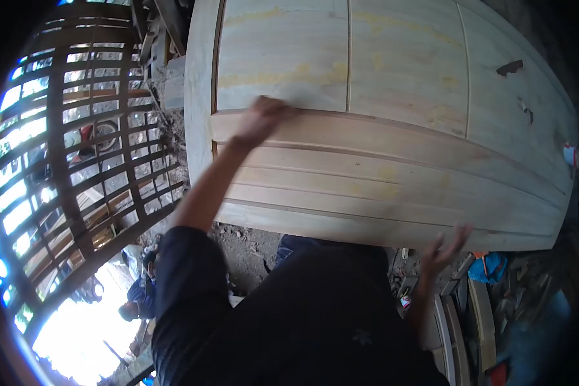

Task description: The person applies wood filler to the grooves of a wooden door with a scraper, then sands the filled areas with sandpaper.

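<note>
A large pale wooden door [399, 77] lies before me, with grooves, recessed panels and yellowish smears on its face. Over a raised strip on the left part of it is my left hand [264, 119], its fingers curled closed and blurred. Whatever is under those fingers, if anything, I cannot make out. My right hand [442, 254] is at the door's near edge on the right, blurred, with the fingers spread and nothing in them. On the far right of the door lie a dark brown scrap [510, 67] and a smaller torn bit [527, 114].
A slatted lattice wall [58, 148] stands on the left, bright light behind it. Another person [138, 299] is low at the lower left. Below the door on the right are a blue plastic bag [487, 267] and long wooden boards [482, 315]. Bare dirt floor [244, 251] shows beneath.
</note>
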